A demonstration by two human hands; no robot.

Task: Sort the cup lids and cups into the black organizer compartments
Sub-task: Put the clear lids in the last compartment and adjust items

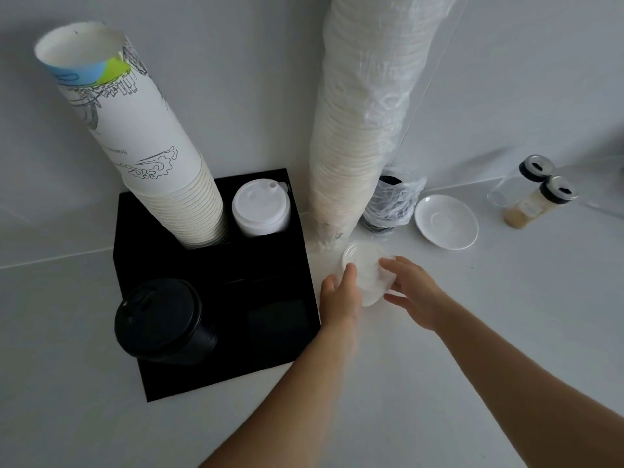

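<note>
Just right of the black organizer [216, 332], held a small stack of white lids [366, 275] above the white counter [472, 383], between both hands. Left hand [339, 292] curled against the stack's near-left edge, thumb up along the rim. Right hand [413, 292] cupped round the right side, fingertips touching the top lid, fingers loosely bent. Stood in the organizer's back-left compartment: a tall stack of paper cups [162, 157], leaning left. Sat in the back-right compartment: white lids with spouts [260, 207]. Filled the front-left compartment: black lids [158, 319]. Showed only darkness in the front-right compartment. Leaned against the wall behind the hands: a long plastic sleeve of lids [364, 113]. Further right, lay a white saucer [445, 221] and two shaker jars [530, 194].
</note>
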